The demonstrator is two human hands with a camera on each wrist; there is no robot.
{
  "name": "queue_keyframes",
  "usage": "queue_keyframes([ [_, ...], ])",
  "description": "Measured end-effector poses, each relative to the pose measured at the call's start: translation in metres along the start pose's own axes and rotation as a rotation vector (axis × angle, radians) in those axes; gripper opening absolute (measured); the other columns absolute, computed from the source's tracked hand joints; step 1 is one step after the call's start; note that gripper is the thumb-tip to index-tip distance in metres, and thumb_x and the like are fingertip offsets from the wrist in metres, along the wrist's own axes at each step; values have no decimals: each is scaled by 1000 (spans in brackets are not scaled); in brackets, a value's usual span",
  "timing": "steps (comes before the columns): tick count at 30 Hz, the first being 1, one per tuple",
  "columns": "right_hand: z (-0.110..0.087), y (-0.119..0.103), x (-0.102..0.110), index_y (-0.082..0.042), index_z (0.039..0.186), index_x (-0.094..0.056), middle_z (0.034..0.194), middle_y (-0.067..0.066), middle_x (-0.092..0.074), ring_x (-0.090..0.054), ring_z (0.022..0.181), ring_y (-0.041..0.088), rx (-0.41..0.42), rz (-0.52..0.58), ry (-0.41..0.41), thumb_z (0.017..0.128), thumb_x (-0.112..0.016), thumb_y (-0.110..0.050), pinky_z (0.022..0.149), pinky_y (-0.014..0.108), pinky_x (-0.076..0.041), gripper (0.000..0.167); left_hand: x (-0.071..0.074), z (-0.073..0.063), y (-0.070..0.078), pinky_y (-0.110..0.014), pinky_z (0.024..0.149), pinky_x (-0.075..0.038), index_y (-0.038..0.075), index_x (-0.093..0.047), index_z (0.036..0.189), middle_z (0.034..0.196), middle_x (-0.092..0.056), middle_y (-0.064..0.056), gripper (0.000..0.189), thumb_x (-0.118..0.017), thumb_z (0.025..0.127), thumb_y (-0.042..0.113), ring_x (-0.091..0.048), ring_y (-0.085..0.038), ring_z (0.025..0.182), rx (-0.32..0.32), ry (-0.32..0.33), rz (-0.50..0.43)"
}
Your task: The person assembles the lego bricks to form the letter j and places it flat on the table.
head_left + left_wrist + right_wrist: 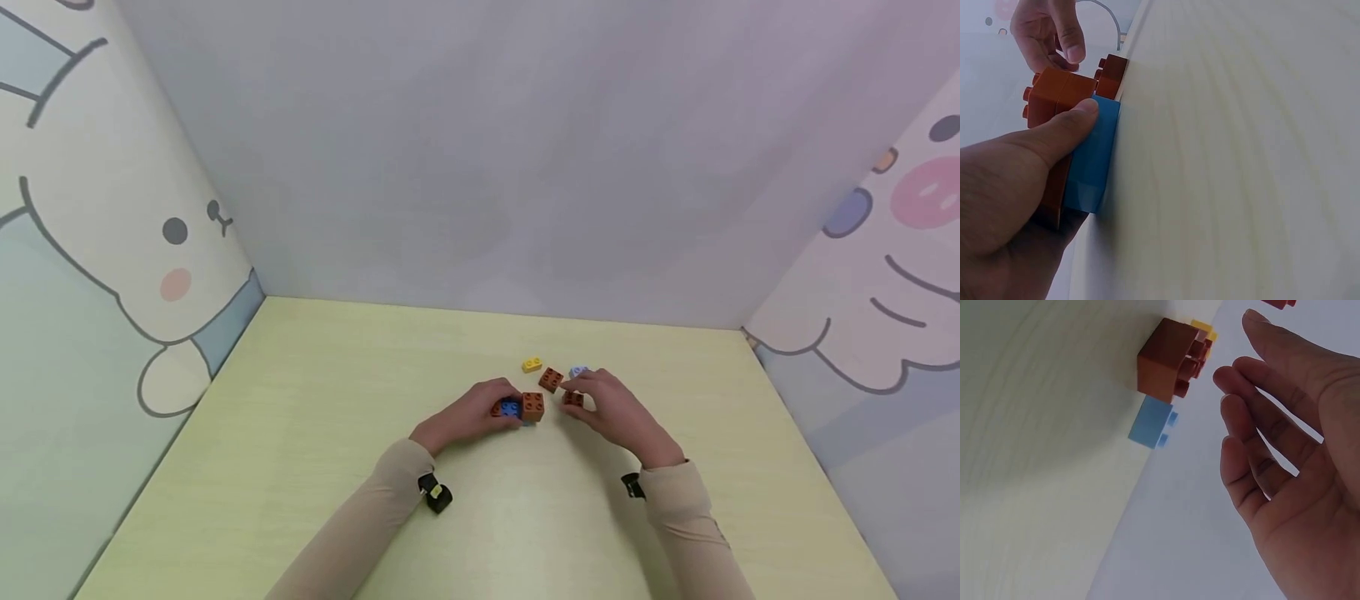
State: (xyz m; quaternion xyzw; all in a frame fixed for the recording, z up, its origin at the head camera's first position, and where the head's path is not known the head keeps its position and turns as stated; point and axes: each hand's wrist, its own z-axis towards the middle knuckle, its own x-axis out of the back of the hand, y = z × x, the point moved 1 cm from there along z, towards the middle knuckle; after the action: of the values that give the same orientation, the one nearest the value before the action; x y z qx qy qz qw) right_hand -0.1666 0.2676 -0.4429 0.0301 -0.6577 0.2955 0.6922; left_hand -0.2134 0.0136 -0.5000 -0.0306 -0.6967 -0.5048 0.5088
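Observation:
My left hand (474, 410) grips a joined stack of toy building bricks, with the thumb pressing on a blue brick (1092, 156) at its base. An orange-brown brick (532, 406) sits on top at the stack's right end, studs up, and a blue brick (510, 408) shows beside it. The fingers cover part of the stack. My right hand (611, 408) hovers just right of it, fingers loosely bent and apart, holding nothing. Below its fingertips in the head view is a brown brick (573, 399). Another brown brick (551, 380) lies just behind the stack.
A small yellow brick (532, 364) lies behind the brown ones. A light blue brick (1150, 422) rests near the right hand, partly covered by it in the head view. The pale wooden table (337, 367) meets a grey back wall (480, 167) and printed side walls.

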Motion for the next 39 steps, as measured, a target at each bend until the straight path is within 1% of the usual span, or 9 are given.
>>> queue_keyframes([
  [3, -3, 6, -3, -6, 112, -76, 101, 5, -75, -63, 92, 27, -18, -14, 0, 87, -81, -19, 82, 42, -53, 28, -1, -1, 0, -25, 92, -51, 11, -63, 132, 124, -66, -3, 41, -69, 99, 34, -60, -11, 106, 1, 0, 0],
  [5, -5, 10, -5, -6, 112, -76, 102, 6, -75, -64, 93, 28, -34, -21, -7, 87, -82, -20, 84, 43, -55, 29, -1, -2, 1, -25, 91, -51, 11, -63, 132, 123, -66, -3, 40, -69, 99, 33, -60, -11, 106, -1, 3, -3],
  [12, -7, 20, -11, -5, 116, -75, 110, 10, -73, -65, 102, 27, -74, -58, -5, 88, -81, -22, 92, 48, -56, 34, -1, -3, 2, -24, 90, -51, 11, -63, 131, 122, -66, -3, 40, -70, 98, 33, -60, -10, 105, 3, 9, -5],
  [16, -8, 23, -11, -4, 119, -74, 112, 11, -73, -66, 103, 28, -101, -52, -14, 89, -80, -22, 93, 50, -55, 35, 0, -3, 2, -25, 94, -51, 12, -63, 132, 123, -66, -2, 41, -70, 98, 33, -61, -10, 108, 11, 5, -9],
  [21, -8, 26, -11, -6, 120, -74, 110, 8, -73, -65, 102, 26, -126, -51, -47, 91, -78, -22, 92, 48, -56, 34, 0, -2, 2, -26, 96, -52, 13, -63, 132, 125, -65, -1, 41, -69, 98, 34, -61, -11, 110, 17, 0, -19],
  [24, -8, 27, -11, -6, 121, -73, 109, 7, -72, -65, 101, 25, -125, -55, -61, 91, -77, -22, 92, 48, -56, 33, 0, -3, 1, -26, 95, -51, 13, -63, 132, 124, -65, -1, 40, -69, 98, 33, -61, -11, 110, 15, 2, -21],
  [28, -7, 27, -12, -6, 119, -74, 108, 7, -73, -65, 101, 25, -120, -43, -60, 91, -77, -21, 92, 48, -56, 32, 0, -2, 1, -26, 95, -51, 13, -63, 132, 123, -65, -1, 40, -69, 98, 33, -61, -10, 108, 12, 3, -21],
  [34, -6, 23, -13, -8, 118, -74, 106, 4, -72, -65, 101, 23, -101, -33, -39, 92, -76, -23, 91, 45, -56, 30, 0, -2, 1, -25, 93, -51, 13, -63, 132, 123, -65, -1, 40, -69, 98, 34, -60, -10, 107, 12, -3, -9],
  [39, -5, 17, -10, -7, 118, -74, 105, 5, -71, -65, 101, 25, -78, -28, -16, 92, -76, -24, 90, 45, -56, 30, 1, -2, 1, -25, 93, -51, 13, -63, 133, 124, -65, -1, 40, -69, 98, 34, -60, -11, 107, 12, -3, -9],
])
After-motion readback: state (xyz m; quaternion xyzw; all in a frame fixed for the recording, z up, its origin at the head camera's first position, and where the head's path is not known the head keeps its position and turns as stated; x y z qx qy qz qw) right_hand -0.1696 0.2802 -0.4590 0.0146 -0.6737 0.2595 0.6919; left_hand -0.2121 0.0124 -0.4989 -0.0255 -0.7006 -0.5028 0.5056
